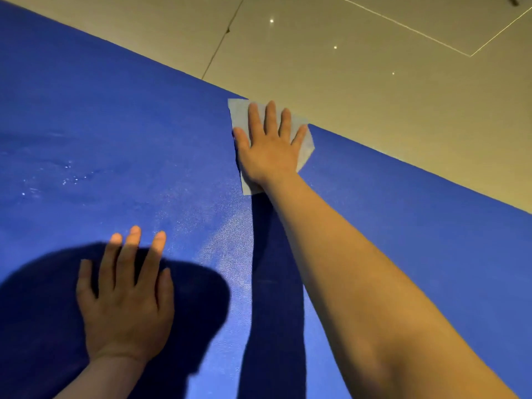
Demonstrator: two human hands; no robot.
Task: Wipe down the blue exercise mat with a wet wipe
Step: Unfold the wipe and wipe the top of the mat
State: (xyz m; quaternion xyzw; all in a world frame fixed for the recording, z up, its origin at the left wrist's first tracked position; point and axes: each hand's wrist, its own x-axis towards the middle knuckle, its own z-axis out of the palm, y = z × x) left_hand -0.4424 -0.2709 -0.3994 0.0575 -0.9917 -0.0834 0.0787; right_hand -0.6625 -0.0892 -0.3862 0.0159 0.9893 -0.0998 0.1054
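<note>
The blue exercise mat (144, 139) is being shown spread flat over a glossy beige tiled floor (374, 67), its far edge running diagonally from upper left to lower right across the head view. A pale wet wipe (239, 116) is being pressed flat against the mat at that far edge by the right hand (269, 151), whose arm is being stretched out from the lower right. The right grip is being kept unclenched: the fingers are being held straight and slightly spread on top of the wipe, with nothing being pinched or curled round. Corners of the wipe are being left uncovered beyond the fingertips, to the left of the thumb and beside the wrist. Whether the wipe's far corner is lying past the mat's edge onto the floor cannot be told.

The left hand (126, 300) is being laid palm down on the mat nearer the camera, well apart from the wipe; its grip is likewise being kept flat, the fingers straight and spread, and nothing is being held. A broad dark shadow (43, 312) is being cast on the mat around the left hand, and a long one beneath the right forearm. A streaky, glistening patch (66, 171) is being shown on the mat at left. Small bright light reflections (335, 47) are being caught on the floor tiles.
</note>
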